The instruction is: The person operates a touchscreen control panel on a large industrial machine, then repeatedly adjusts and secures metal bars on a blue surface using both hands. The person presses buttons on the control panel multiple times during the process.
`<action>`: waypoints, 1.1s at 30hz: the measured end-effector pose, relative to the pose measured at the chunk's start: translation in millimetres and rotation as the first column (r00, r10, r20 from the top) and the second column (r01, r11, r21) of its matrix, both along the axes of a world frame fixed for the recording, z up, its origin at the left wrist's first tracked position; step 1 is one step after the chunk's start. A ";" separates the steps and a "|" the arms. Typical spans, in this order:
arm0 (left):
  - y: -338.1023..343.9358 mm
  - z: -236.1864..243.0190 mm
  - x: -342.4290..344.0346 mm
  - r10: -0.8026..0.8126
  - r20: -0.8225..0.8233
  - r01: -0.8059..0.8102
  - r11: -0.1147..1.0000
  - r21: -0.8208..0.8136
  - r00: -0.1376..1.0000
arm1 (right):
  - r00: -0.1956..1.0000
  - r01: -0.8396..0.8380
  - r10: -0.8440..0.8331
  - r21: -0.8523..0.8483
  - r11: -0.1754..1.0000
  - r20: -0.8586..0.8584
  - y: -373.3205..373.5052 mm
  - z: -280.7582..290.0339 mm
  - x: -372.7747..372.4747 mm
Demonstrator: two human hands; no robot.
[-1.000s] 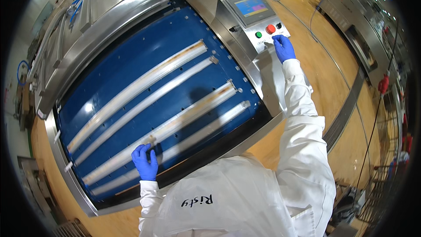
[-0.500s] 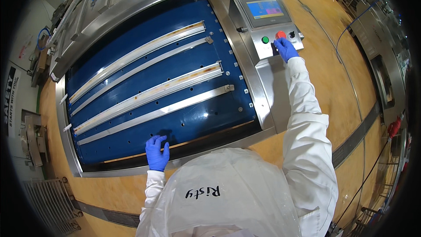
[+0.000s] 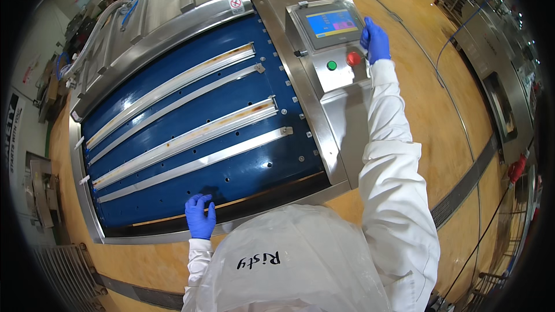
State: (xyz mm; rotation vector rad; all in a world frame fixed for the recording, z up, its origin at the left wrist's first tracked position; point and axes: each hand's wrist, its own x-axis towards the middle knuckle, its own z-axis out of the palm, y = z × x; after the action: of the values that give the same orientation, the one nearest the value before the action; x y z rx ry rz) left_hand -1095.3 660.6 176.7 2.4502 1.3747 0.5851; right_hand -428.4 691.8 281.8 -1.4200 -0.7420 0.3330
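My blue-gloved left hand (image 3: 200, 215) is at the near edge of the blue bed (image 3: 139, 150), fingers curved and apart, holding nothing. Several long metal strips (image 3: 191, 138) lie across the bed, some stained brown. My blue-gloved right hand (image 3: 374, 40) is raised at the right edge of the touchscreen (image 3: 330, 23) on the steel control panel, fingers bent together; what they touch or hold is hidden. Below the screen are a green button (image 3: 331, 65) and a red button (image 3: 353, 58). My white sleeves and translucent plastic apron (image 3: 289, 277) fill the lower middle.
The machine's steel cover (image 3: 162, 11) stands behind the bed. At right are another steel machine (image 3: 503, 98), a red plug (image 3: 516, 170), cables and a floor drain (image 3: 462, 185). A metal rack (image 3: 60, 271) stands at lower left, and wall-side equipment (image 3: 43, 185) at left.
My right hand has risen from beside the buttons to the screen's right edge. The strips have shifted away from me toward the cover. My left hand now sits nearer the bed's edge.
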 end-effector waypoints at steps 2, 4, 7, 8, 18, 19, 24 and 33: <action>3.9 -4.3 0.9 -0.010 0.001 0.010 1.000 0.025 1.000 | 0.985 0.115 -0.109 -0.043 0.992 0.131 7.7 -36.7 13.0; 5.6 -3.7 4.6 -0.011 0.000 0.011 1.000 0.023 1.000 | 0.953 0.208 -0.194 -0.036 0.977 0.232 12.3 -65.5 21.1; 1.8 0.4 0.3 0.038 -0.014 -0.038 0.999 0.010 0.999 | 0.991 0.085 -0.078 -0.062 0.994 0.109 18.1 -56.8 5.8; 1.7 -0.9 -0.5 0.053 -0.010 -0.053 0.999 0.006 0.999 | 0.997 0.046 -0.042 -0.066 0.997 0.072 19.1 -45.2 -0.9; 7.1 -11.2 5.9 0.018 0.070 -0.014 0.999 -0.051 0.997 | 0.710 -0.122 0.661 -0.882 0.455 0.243 -26.4 -143.5 -255.4; 7.0 -12.7 5.4 0.018 0.068 -0.014 0.998 -0.056 0.998 | 0.747 -0.070 0.610 -0.881 0.468 0.264 -28.8 -147.6 -265.1; 37.4 -43.4 8.2 0.174 0.279 -0.118 0.971 -0.206 0.944 | 0.785 -0.003 0.572 -0.922 0.387 0.238 -20.7 -155.5 -271.7; 123.0 -74.7 56.6 0.736 0.200 0.071 0.203 -0.977 0.647 | 0.869 0.112 0.363 -0.848 0.517 0.336 -10.5 -172.5 -280.0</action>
State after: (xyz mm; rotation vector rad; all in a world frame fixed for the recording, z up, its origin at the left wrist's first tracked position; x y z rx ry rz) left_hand -1038.7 783.5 102.0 0.7234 1.3422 0.4173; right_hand -708.4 681.3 109.4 -2.4772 -1.1910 0.5146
